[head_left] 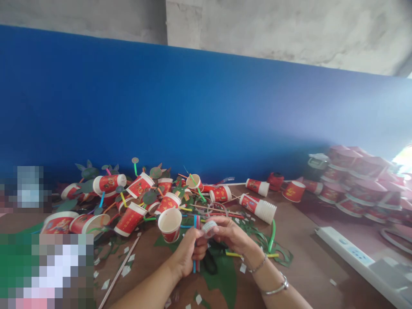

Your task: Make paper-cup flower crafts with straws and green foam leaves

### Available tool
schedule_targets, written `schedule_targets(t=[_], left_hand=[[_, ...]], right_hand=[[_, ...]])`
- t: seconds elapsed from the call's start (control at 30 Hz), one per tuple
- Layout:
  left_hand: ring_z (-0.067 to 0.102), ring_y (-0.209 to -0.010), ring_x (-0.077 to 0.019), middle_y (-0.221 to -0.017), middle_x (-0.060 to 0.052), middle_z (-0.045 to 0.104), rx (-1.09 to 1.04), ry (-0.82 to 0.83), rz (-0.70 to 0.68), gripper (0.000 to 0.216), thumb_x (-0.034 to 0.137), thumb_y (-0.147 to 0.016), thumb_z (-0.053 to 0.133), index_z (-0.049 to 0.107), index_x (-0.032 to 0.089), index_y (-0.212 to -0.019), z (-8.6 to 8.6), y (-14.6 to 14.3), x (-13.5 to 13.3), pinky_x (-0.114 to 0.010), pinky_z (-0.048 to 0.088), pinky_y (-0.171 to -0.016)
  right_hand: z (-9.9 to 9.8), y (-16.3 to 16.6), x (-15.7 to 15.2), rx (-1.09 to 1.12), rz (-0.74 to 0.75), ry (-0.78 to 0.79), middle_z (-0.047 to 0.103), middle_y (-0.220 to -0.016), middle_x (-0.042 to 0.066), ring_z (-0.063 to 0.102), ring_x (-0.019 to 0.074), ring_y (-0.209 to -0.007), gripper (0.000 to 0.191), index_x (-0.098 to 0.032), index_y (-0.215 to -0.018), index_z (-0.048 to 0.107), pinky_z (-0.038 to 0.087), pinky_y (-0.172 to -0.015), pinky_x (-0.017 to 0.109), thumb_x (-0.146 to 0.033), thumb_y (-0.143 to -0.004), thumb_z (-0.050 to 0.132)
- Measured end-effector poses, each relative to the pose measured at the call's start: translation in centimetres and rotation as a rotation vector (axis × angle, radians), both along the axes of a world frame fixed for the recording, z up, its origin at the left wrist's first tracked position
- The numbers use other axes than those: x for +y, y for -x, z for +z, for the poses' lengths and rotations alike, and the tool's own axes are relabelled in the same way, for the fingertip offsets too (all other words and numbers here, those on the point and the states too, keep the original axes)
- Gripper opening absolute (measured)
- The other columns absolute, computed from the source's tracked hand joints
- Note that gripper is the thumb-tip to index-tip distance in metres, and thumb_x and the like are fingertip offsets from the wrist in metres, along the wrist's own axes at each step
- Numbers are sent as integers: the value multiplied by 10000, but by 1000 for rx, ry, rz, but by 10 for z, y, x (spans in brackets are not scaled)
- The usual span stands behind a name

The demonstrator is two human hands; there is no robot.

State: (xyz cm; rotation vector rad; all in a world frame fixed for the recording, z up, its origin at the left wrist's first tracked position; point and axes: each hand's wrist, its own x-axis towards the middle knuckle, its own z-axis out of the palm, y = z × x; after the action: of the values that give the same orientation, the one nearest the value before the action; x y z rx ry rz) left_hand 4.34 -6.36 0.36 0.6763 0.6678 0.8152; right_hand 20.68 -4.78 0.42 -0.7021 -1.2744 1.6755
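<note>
My left hand is closed around a blue straw, held upright, with what looks like a second, darker strip beside it. My right hand pinches a small roll of clear tape, whose edge meets the left thumb. Just beyond my left hand stands a red-and-white paper cup, its mouth facing up. Under my hands lie green paper scraps and a black looped object, partly hidden. A yellow straw rests beneath my right wrist.
Many red paper cups with straws and cut-paper pieces are heaped at left. Nested cups lie behind my right hand. On the right are a white power strip and stacked pink-topped cups. A blue partition rises behind.
</note>
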Motion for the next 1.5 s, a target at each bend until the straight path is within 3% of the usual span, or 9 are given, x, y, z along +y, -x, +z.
schedule_targets(t=[0.3, 0.53, 1.27, 1.5], left_hand=[[66, -396, -26, -491, 125, 213, 8, -9, 3, 178, 303, -628, 534, 425, 189, -711, -2, -1, 2, -205, 3, -419], [80, -392, -24, -495, 124, 230, -10, -16, -12, 200, 298, -609, 549, 400, 197, -696, 1, 0, 1, -204, 3, -418], [80, -379, -20, -483, 128, 225, -29, -32, -42, 211, 290, -589, 535, 376, 206, -700, -2, 0, 3, -203, 0, -398], [76, -360, -10, -441, 136, 219, -37, -65, 24, 221, 213, -574, 562, 359, 207, -661, -6, -2, 3, -204, 3, -396]], right_hand=[[0, -1, 0, -28, -6, -5, 674, -752, 26, 539, 98, -629, 221, -163, -878, 721, 348, -510, 185, -301, -708, 750], [2, -1, -1, -9, -41, 86, 675, -731, 14, 533, 104, -619, 294, -179, -871, 721, 341, -515, 198, -325, -630, 804], [0, -1, 0, 8, -14, 77, 666, -724, 19, 521, 100, -605, 279, -173, -873, 726, 336, -504, 200, -321, -648, 797], [1, 0, 0, 28, -10, 90, 682, -774, 30, 549, 119, -638, 311, -171, -898, 723, 376, -522, 207, -329, -642, 799]])
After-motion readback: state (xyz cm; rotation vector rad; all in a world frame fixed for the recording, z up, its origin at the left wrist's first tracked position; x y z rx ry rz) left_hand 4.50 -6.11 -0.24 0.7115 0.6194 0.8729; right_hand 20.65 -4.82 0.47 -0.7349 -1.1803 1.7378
